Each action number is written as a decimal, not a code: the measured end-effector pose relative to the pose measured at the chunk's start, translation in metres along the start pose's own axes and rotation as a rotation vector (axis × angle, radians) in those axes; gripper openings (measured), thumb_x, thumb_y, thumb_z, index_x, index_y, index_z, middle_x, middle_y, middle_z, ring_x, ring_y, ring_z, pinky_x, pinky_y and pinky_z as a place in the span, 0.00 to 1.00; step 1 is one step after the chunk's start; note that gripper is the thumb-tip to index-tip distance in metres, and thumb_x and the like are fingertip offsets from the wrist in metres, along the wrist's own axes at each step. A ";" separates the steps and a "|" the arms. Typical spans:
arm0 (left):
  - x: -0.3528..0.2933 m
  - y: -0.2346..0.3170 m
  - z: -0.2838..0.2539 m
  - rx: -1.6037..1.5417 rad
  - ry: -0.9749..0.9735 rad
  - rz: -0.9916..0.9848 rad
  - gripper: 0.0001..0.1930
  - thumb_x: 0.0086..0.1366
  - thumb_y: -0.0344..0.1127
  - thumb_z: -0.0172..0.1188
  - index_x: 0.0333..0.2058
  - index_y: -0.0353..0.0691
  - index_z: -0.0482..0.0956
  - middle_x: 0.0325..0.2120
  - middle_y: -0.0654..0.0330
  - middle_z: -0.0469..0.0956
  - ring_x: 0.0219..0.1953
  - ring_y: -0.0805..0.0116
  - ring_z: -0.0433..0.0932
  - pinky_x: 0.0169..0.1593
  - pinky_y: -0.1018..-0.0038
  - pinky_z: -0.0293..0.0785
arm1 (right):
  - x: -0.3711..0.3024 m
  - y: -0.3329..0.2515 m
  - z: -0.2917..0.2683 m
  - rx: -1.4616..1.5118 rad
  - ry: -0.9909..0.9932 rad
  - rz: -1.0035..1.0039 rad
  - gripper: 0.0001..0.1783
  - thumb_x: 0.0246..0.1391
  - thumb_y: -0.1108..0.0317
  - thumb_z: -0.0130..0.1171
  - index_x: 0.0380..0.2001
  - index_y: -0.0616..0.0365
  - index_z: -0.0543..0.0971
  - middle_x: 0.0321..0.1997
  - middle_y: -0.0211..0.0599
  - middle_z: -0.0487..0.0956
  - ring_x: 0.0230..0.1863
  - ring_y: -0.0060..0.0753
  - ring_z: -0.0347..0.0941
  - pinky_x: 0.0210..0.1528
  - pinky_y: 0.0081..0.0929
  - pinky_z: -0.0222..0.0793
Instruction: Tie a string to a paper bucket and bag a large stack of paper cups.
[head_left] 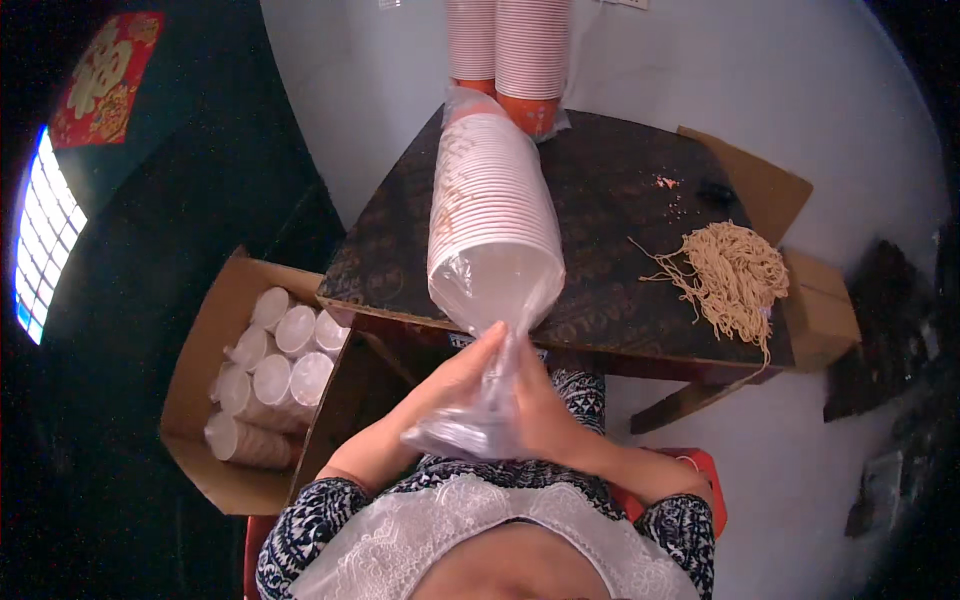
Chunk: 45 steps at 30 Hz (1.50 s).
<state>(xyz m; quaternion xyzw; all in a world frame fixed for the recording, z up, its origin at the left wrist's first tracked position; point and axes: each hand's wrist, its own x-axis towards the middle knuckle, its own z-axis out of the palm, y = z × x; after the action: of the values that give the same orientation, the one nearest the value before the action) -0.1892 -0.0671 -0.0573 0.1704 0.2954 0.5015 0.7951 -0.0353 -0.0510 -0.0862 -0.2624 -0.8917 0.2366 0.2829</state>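
Observation:
A long stack of white paper bowls (490,200) lies on its side in a clear plastic bag (490,300) on the dark wooden table (620,200). The bag's loose end hangs over the table's near edge. My left hand (440,395) and my right hand (545,410) are both closed around that gathered end of the bag, side by side, just below the table edge.
Two upright stacks of bowls (510,50) stand at the table's far edge against the wall. A pile of pale dried noodles (730,275) lies on the right of the table. An open cardboard box (215,400) with several bowl stacks sits on the floor at left.

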 end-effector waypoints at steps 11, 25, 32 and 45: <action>0.028 -0.002 -0.007 0.428 0.180 0.142 0.09 0.46 0.27 0.57 0.29 0.36 0.77 0.20 0.61 0.72 0.20 0.69 0.69 0.24 0.75 0.64 | -0.056 0.064 -0.035 0.914 -0.197 0.010 0.15 0.39 0.80 0.45 0.30 0.66 0.79 0.35 0.46 0.80 0.37 0.44 0.78 0.43 0.38 0.75; 0.012 -0.017 -0.001 0.813 0.000 0.186 0.04 0.53 0.24 0.58 0.29 0.35 0.79 0.26 0.61 0.78 0.30 0.71 0.77 0.34 0.76 0.72 | 0.039 0.043 0.003 1.181 -0.271 0.600 0.22 0.55 0.57 0.58 0.44 0.65 0.76 0.41 0.40 0.79 0.43 0.28 0.74 0.48 0.25 0.69; 0.002 -0.045 -0.046 1.051 0.093 -0.002 0.07 0.57 0.32 0.57 0.31 0.36 0.79 0.23 0.65 0.76 0.26 0.76 0.74 0.33 0.75 0.72 | 0.063 0.030 0.004 1.442 0.134 0.694 0.08 0.54 0.71 0.53 0.34 0.66 0.74 0.27 0.45 0.76 0.26 0.43 0.76 0.29 0.38 0.75; -0.070 -0.043 -0.153 1.644 -0.010 -0.238 0.15 0.56 0.44 0.59 0.27 0.35 0.81 0.21 0.52 0.79 0.24 0.62 0.78 0.32 0.67 0.73 | 0.080 0.047 -0.012 1.580 0.415 0.670 0.07 0.57 0.66 0.50 0.29 0.58 0.72 0.21 0.38 0.71 0.18 0.34 0.68 0.23 0.38 0.67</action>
<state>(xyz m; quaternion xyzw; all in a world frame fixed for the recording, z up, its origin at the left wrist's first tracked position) -0.2795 -0.1533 -0.1778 0.6671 0.5800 0.0375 0.4661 -0.0684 0.0358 -0.0737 -0.2753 -0.2744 0.8020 0.4536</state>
